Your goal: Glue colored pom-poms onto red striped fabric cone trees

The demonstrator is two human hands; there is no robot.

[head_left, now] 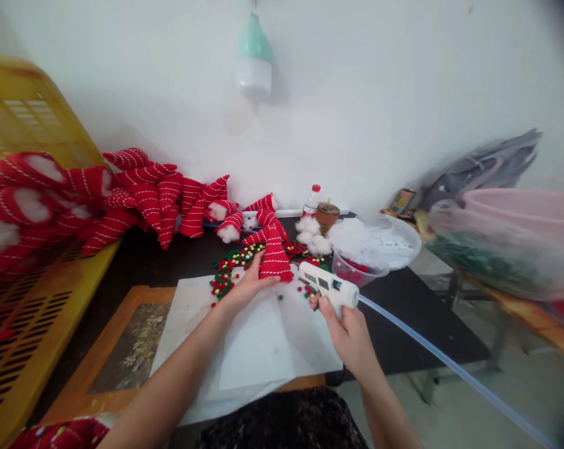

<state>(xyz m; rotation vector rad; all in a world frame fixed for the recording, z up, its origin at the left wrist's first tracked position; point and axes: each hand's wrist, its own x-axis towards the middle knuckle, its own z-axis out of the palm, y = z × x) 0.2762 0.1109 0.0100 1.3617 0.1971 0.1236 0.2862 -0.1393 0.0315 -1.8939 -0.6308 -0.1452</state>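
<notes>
A red cone-shaped hat (275, 257) with white dashed stripes stands point-up in my left hand (250, 285), whose fingers and thumb wrap its lower left side. My right hand (345, 327) grips the handle of a white glue gun (326, 282), its nozzle pointing left, close to the hat's lower right edge. A long translucent glue stick (432, 343) trails out of the gun's rear. Beneath both hands lie white paper sheets (258, 343). Small red, green and yellow pompoms (226, 274) are scattered around the hat.
At left, a yellow crate (52, 368) holds several striped red cones (144, 202). Cotton balls (314, 236), a bottle (311, 199), a brown pot (327, 214) and clear plastic bowls (394, 243) stand at the back right. A pink basin (520, 209) sits further right. A lamp (254, 59) hangs above.
</notes>
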